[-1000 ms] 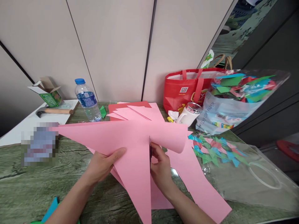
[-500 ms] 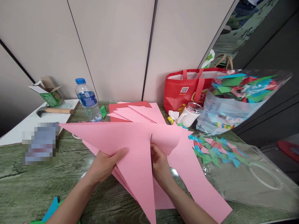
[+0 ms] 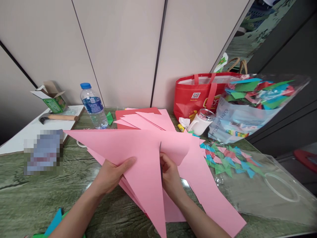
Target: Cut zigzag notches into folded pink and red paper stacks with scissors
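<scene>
My left hand (image 3: 112, 175) grips a large pink sheet of paper (image 3: 138, 145), thumb on top and fingers underneath. The sheet comes to a point at the left and another at the bottom. At its right-hand cut edge, my right hand (image 3: 169, 172) is closed on scissors (image 3: 160, 146). Only a thin dark blade and a dark strip by the palm show; the handles are hidden by the hand and paper. Right of the slit, a flap of the sheet curls up. More pink paper (image 3: 213, 188) lies beneath and to the right.
Behind the sheet lie pink pieces and red paper (image 3: 138, 114). A water bottle (image 3: 92, 107), white mug (image 3: 200, 121), red bag (image 3: 188, 96) and plastic bag of paper scraps (image 3: 247, 109) stand farther back. A wooden-handled sickle (image 3: 59, 117) lies left; small coloured scraps (image 3: 228, 160) lie right.
</scene>
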Demonstrator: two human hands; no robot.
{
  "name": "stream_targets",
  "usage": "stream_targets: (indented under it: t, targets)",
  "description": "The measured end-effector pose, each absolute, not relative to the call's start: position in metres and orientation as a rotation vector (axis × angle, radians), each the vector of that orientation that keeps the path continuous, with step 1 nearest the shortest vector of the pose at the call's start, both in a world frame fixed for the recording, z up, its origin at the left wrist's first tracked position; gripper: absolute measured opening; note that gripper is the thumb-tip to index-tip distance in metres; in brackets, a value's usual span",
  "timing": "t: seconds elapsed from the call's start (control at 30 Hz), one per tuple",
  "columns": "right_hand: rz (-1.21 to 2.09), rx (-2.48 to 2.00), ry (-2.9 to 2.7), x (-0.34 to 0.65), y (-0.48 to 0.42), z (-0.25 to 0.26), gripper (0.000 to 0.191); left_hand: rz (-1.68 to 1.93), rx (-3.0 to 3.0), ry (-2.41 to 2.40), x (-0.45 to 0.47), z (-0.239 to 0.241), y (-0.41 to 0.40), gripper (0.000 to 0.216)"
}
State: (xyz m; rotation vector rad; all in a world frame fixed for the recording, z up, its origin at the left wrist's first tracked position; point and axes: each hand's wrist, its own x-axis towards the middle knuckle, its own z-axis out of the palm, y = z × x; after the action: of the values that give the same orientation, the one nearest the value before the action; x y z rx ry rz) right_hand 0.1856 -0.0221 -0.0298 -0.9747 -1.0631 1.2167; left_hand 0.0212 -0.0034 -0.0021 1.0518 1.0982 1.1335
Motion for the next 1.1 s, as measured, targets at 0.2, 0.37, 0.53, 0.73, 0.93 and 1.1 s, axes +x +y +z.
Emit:
stream_targets:
  t: [0.2,0.37,0.53,0.73,0.93,1.1]
  targets:
    - [1.214,-0.991,-1.043,0.1847,-0.0217,-0.0287,0.026,1.125,1.062,1.101,0.0225,-0.0007,-0.0037,0.022]
    - [1.180,-1.029,-1.063,0.1847,-0.0218,-0.0275,0.022,1.125,1.073,1.114,0.0228,-0.0002,-0.0037,0.021]
    - [1.212,-1.016,-1.048,0.1844,-0.0228,-0.0274,0.018,1.120,1.054,1.122,0.0225,-0.0006,-0.0036,0.024]
    - [1.221,-1.014,-1.041,0.1853,-0.0234,-0.0266,0.018,1.130,1.038,1.080,0.0213,-0.0024,-0.0038,0.021]
    - [1.257,-1.000,-1.020,0.1856,-0.0234,-0.0250,0.021,1.156,1.032,1.094,0.0201,-0.0011,-0.0037,0.033]
    - [1.268,-1.009,-1.009,0.1864,-0.0231,-0.0311,0.024,1.216,0.979,1.070,0.0149,0.0035,0.0020,0.040]
